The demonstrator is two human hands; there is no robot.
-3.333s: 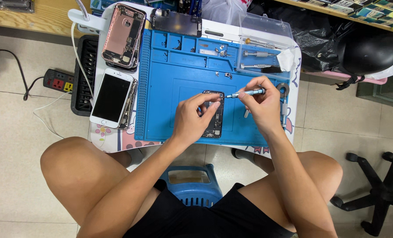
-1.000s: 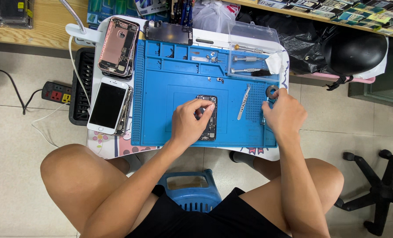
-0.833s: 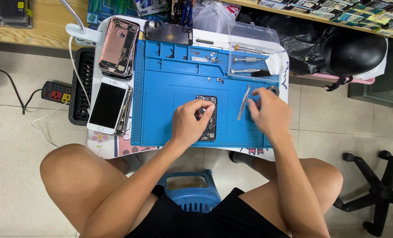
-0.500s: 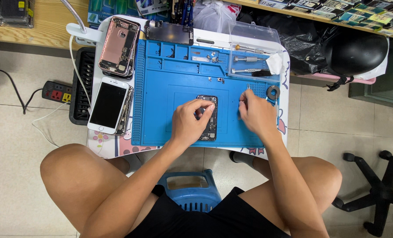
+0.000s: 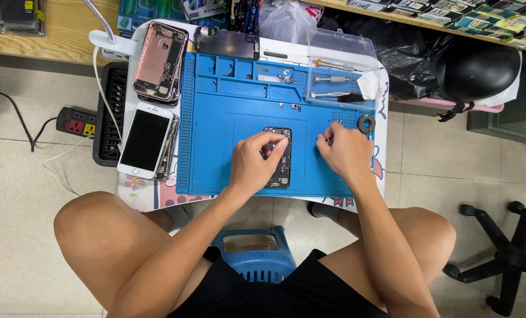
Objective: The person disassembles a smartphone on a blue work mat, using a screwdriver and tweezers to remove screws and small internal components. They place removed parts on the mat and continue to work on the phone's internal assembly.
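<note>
An opened black phone body [image 5: 282, 158] lies in the middle of the blue repair mat [image 5: 215, 129]. My left hand [image 5: 254, 164] rests on its left side, with thumb and fingertips pinching its upper edge. My right hand [image 5: 344, 152] is just right of the phone, apart from it. Its fingers are curled down over a thin blue-handled screwdriver [image 5: 330, 134] lying on the mat. Only the screwdriver's upper end shows above the fingers.
A rose-gold phone shell [image 5: 160, 62] and a white phone [image 5: 145, 141] lie left of the mat, and a black screen panel [image 5: 226, 42] at the back. A clear box of screwdrivers [image 5: 339, 76] and a ring of tape [image 5: 366, 122] sit right. A power strip [image 5: 74, 121], a black helmet [image 5: 475, 70] and a chair base [image 5: 504, 259] surround the small table.
The screwdriver was laid on the mat. My right hand then moved from the mat's right edge leftward and closed over the screwdriver. My left hand stayed on the phone body.
</note>
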